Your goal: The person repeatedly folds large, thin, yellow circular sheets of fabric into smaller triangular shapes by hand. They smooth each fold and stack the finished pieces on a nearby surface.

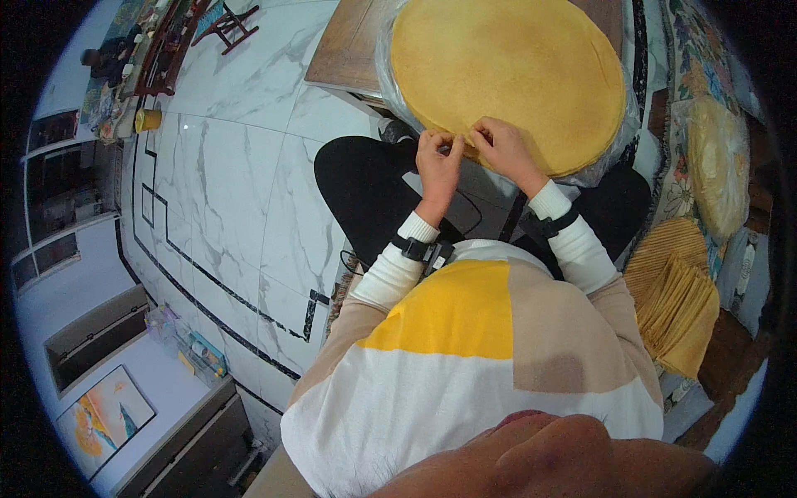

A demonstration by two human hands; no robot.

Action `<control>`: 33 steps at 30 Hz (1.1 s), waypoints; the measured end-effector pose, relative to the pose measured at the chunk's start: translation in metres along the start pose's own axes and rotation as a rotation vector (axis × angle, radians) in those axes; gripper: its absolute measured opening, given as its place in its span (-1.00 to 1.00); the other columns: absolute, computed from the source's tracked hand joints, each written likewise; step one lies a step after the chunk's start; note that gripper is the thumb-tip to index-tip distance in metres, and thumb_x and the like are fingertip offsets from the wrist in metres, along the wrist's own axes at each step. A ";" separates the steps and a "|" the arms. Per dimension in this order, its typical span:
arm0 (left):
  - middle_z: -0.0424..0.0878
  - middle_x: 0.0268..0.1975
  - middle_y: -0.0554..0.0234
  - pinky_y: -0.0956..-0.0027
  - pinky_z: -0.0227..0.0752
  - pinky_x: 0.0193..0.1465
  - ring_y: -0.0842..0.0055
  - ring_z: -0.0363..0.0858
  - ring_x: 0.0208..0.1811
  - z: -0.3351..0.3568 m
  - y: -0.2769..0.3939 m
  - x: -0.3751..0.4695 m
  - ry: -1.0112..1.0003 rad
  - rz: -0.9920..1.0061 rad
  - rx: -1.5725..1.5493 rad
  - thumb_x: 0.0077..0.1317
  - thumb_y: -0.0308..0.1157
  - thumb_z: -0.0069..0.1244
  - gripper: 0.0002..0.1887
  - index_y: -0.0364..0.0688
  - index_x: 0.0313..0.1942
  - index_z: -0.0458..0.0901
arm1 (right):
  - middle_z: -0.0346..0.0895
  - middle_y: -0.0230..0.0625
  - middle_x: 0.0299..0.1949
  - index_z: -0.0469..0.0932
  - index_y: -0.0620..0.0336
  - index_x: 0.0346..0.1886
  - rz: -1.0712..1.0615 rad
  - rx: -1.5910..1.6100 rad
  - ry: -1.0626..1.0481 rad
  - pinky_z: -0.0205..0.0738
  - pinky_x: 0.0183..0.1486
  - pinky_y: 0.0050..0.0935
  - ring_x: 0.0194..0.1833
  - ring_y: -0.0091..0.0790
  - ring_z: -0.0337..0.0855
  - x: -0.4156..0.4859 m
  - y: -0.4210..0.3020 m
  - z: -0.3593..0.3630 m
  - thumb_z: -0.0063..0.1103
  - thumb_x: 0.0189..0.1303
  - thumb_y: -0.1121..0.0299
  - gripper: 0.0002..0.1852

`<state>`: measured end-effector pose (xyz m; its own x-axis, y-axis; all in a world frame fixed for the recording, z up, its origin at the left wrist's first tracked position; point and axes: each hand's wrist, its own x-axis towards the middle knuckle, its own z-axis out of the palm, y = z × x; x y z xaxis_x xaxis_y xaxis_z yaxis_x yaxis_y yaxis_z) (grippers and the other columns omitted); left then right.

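A stack of large round yellow sheets [507,68], cloth or paper, lies on clear plastic wrap [387,78] on a wooden table [345,46] in front of me. At its near rim my left hand [438,163] pinches the edge between thumb and fingers. Close beside it on the right, my right hand [504,148] also pinches at the rim, fingertips turned toward the left ones. The small bit of sheet between the fingertips is mostly hidden. Both hands are just above my lap.
To my right, pleated yellow sheets [679,305] lie on a seat with a floral cover [682,193], near a plastic-wrapped yellow bundle [717,168]. A folding stool [230,28], a yellow bucket [148,120] and a person [109,61] are at far left. A cable [476,208] hangs below the table edge.
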<state>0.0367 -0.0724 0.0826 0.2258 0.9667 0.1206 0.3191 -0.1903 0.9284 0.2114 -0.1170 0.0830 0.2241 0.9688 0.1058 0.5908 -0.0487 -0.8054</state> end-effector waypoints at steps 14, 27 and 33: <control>0.67 -0.19 0.04 0.26 0.62 -0.11 0.30 0.73 -0.22 -0.006 -0.017 0.001 -0.079 -0.069 0.053 0.41 -0.40 0.37 -0.76 -0.42 -0.25 0.73 | 0.74 -0.01 -0.20 0.74 0.29 -0.14 -0.120 0.022 0.019 0.64 -0.06 -0.06 -0.13 0.06 0.79 0.018 -0.017 -0.012 0.39 0.47 0.31 -0.80; 0.47 -0.10 -0.05 0.10 0.49 0.08 0.05 0.53 -0.03 0.004 -0.003 0.035 0.196 -0.065 0.143 0.29 -0.38 0.42 -0.66 -0.36 -0.25 0.55 | 0.78 0.09 -0.18 0.65 0.33 -0.07 0.122 0.009 0.096 0.67 -0.06 -0.01 -0.12 0.14 0.82 0.021 -0.007 -0.006 0.31 0.56 0.29 -0.76; 0.50 -0.17 0.00 0.08 0.49 0.02 0.08 0.55 -0.08 0.000 -0.021 0.040 0.241 0.057 0.205 0.28 -0.43 0.40 -0.69 -0.31 -0.23 0.53 | 0.75 0.08 -0.10 0.62 0.33 0.01 0.120 -0.034 0.066 0.65 -0.04 0.03 -0.08 0.18 0.79 0.029 -0.020 -0.011 0.30 0.55 0.30 -0.76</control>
<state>0.0390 -0.0302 0.0682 0.0317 0.9615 0.2730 0.4968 -0.2521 0.8305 0.2147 -0.0909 0.1089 0.3443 0.9376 0.0489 0.5827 -0.1725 -0.7942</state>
